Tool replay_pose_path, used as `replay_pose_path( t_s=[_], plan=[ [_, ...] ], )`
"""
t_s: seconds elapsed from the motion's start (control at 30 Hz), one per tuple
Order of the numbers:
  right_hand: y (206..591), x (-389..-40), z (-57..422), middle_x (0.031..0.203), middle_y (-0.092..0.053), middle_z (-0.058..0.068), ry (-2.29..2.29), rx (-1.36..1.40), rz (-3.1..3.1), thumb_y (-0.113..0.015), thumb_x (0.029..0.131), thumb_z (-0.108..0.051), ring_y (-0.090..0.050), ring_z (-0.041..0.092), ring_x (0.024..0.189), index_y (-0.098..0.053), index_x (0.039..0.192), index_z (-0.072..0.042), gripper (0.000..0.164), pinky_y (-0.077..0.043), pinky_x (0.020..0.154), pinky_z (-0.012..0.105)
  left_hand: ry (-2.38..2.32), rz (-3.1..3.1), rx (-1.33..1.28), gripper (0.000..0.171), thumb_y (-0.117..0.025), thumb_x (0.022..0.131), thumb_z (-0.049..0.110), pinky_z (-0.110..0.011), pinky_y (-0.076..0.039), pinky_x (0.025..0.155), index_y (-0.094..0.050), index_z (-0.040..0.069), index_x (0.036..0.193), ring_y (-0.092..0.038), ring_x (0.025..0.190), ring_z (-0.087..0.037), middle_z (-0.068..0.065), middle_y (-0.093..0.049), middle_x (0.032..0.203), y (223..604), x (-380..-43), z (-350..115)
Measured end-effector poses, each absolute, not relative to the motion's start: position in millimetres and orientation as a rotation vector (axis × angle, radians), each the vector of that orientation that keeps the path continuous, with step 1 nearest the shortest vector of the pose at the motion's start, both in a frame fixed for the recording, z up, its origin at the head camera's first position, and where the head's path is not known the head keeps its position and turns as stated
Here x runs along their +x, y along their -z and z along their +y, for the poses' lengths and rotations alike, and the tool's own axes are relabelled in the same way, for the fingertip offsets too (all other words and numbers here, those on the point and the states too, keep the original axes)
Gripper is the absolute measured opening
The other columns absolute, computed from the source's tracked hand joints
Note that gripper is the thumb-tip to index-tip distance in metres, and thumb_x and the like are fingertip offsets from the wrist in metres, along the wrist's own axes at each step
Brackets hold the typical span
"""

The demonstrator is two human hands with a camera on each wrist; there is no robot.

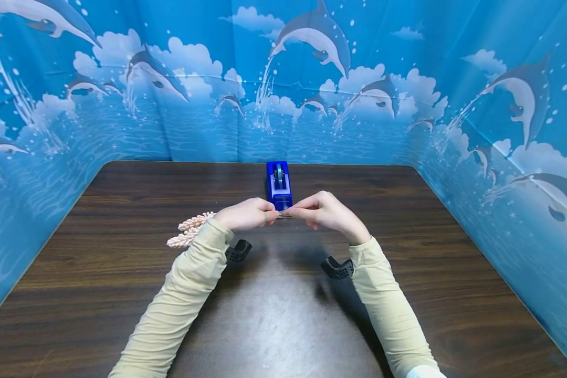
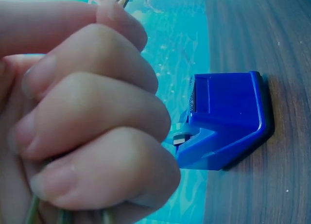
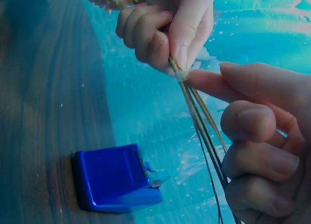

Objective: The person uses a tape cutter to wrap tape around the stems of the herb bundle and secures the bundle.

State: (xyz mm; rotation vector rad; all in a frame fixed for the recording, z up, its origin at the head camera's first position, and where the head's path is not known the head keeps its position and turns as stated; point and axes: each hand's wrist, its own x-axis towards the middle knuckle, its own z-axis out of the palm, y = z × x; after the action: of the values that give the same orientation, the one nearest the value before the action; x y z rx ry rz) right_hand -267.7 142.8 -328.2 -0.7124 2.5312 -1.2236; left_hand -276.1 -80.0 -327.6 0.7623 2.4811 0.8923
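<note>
My left hand [image 1: 248, 214] grips a bundle of thin greenish-brown flower stems [image 3: 201, 117], thumb and index finger pinching them. Their pale pink flower heads [image 1: 189, 231] show left of that wrist in the head view. A small whitish, translucent patch of clear tape [image 3: 181, 76] lies on the stems just past the left thumb. My right hand [image 1: 328, 212] meets it there: one fingertip touches the tape, the thumb lies close, and the other fingers are curled. Straight behind both hands stands a blue tape dispenser [image 1: 279, 184] with a roll in it.
The dark wood table [image 1: 453, 294] runs to a far edge just behind the dispenser. A blue curtain [image 1: 193, 126] printed with dolphins hangs around its back and sides. Black wrist mounts [image 1: 337, 268] sit under both sleeves.
</note>
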Motion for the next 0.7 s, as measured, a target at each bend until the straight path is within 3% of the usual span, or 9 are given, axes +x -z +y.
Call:
replay_pose_path(
  t_s=[0.27,0.5,0.7],
  plan=[
    [332,-268,142,0.05,-0.047,-0.002,1.175,-0.797,2.625,-0.062,0.094,-0.032,-0.043,0.014,0.046,-0.076,0.103,-0.023,0.018,-0.028,0.046,0.026,-0.926,2.471,0.722,0.028,-0.043,0.099,0.02,-0.024,-0.028,0.055,-0.053,0.01,0.075,-0.035,0.056,-0.009,0.006,-0.039,0.059,330,-279,-81],
    [337,-268,134,0.075,-0.073,0.0,1.135,-1.054,2.788,-0.069,0.089,-0.02,-0.043,0.007,0.047,-0.076,0.103,-0.018,0.015,-0.033,0.046,0.021,-1.008,2.421,0.67,0.026,-0.043,0.098,0.018,-0.022,-0.025,0.052,-0.051,0.008,0.075,-0.032,0.052,-0.007,0.007,-0.036,0.057,328,-279,-83],
    [344,-268,127,0.056,-0.06,-0.004,0.99,-1.248,3.031,-0.075,0.084,-0.019,-0.042,0.001,0.049,-0.075,0.094,-0.019,0.01,-0.032,0.049,0.02,-1.098,2.337,0.611,0.027,-0.041,0.1,0.016,-0.02,-0.021,0.046,-0.049,0.009,0.075,-0.026,0.045,-0.005,0.008,-0.032,0.054,328,-278,-83]
  ],
)
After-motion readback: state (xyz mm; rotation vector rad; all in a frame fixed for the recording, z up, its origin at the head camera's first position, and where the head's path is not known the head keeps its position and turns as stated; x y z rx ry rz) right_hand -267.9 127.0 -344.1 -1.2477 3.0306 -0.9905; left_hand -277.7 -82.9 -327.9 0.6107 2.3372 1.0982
